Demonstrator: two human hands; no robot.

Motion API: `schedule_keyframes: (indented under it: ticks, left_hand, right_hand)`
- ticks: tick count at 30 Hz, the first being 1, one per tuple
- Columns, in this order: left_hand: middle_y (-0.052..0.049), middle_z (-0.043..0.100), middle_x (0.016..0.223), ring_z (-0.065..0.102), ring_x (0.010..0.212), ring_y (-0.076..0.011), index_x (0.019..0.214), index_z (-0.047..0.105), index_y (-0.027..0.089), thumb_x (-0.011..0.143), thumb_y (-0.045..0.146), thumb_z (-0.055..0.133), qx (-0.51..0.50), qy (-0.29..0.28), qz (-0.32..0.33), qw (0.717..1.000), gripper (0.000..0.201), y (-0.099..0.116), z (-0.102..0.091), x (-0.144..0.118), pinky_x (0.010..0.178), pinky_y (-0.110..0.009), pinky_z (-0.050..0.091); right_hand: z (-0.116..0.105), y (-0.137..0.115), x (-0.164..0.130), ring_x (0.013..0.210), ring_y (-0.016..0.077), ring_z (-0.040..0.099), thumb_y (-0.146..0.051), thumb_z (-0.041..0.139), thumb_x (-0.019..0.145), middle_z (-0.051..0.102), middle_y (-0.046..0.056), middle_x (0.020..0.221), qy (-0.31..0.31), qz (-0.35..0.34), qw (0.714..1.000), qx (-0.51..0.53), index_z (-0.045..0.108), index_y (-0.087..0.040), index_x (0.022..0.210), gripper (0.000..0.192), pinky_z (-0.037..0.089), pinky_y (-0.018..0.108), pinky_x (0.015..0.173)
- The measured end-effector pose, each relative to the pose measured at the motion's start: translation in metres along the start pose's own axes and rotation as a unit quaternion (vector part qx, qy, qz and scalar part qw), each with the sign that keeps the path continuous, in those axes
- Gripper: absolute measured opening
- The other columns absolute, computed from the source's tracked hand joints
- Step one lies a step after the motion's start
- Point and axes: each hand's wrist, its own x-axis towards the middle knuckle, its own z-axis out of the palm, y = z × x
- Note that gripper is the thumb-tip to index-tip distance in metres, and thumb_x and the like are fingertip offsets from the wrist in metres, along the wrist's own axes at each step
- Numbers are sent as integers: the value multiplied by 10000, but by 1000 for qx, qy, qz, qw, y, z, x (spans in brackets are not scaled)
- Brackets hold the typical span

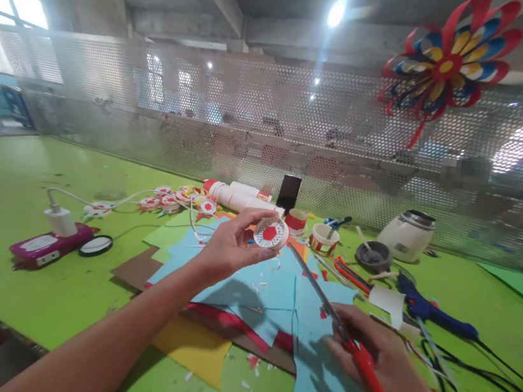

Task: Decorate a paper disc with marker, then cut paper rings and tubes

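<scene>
My left hand (231, 243) is closed round a small white paper cup (277, 242) and holds it up above the paper sheets. Its round end faces me and bears a red hexagon ringed by a speckled blue pattern. In my right hand (367, 345) is a pair of red-handled scissors (311, 280), seen nearly edge-on. The long grey blades point up and left, and their tip is close to the cup's right side. Beneath both hands lie overlapping light-blue paper sheets (273, 287), strewn with small white and red scraps.
A blue glue gun (439, 312) and black cables lie at right. Behind stand a cut cup (324, 238), a grey bowl (373, 257), a white jar (405, 234) and a phone (289, 193). Decorated discs on a cord (169, 200) and a purple power strip (52, 245) are at left.
</scene>
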Motion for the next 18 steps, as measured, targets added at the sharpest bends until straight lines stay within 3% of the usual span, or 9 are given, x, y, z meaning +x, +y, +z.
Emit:
schedule_keyframes:
  ticks: [5, 10, 14, 18]
  left_hand:
    - [-87, 641, 1145, 602, 1005, -189, 1115, 656, 199, 618, 120, 790, -17, -28, -27, 999, 521, 2, -3, 0, 909, -305, 475]
    - [-84, 620, 1209, 595, 1058, -205, 1142, 652, 223, 617, 112, 788, -10, -47, -21, 999, 554, 4, -5, 0, 904, -307, 482]
    - [-91, 600, 1242, 569, 1120, -219, 1120, 671, 218, 625, 118, 781, 3, -67, -15, 998, 517, 6, -8, 0, 917, -297, 476]
    - [-90, 594, 1258, 573, 1111, -211, 1141, 665, 226, 659, 134, 761, 38, -86, 1, 996, 500, 7, -11, 0, 914, -281, 470]
  right_hand:
    - [-1, -5, -2, 681, 165, 618, -397, 570, 823, 676, 28, 791, 5, -41, 999, -14, 651, -203, 1012, 282, 523, 277, 641]
    - [2, 3, -3, 688, 182, 666, -341, 621, 778, 724, 36, 826, 48, -70, 996, -18, 691, -214, 983, 251, 552, 266, 654]
    - [3, 5, -1, 663, 190, 679, -316, 608, 778, 736, 42, 806, 43, -95, 994, -35, 707, -212, 955, 228, 561, 262, 619]
    - [4, 13, -2, 721, 212, 705, -334, 625, 764, 753, 64, 871, 57, -86, 994, -31, 712, -201, 997, 283, 582, 285, 679]
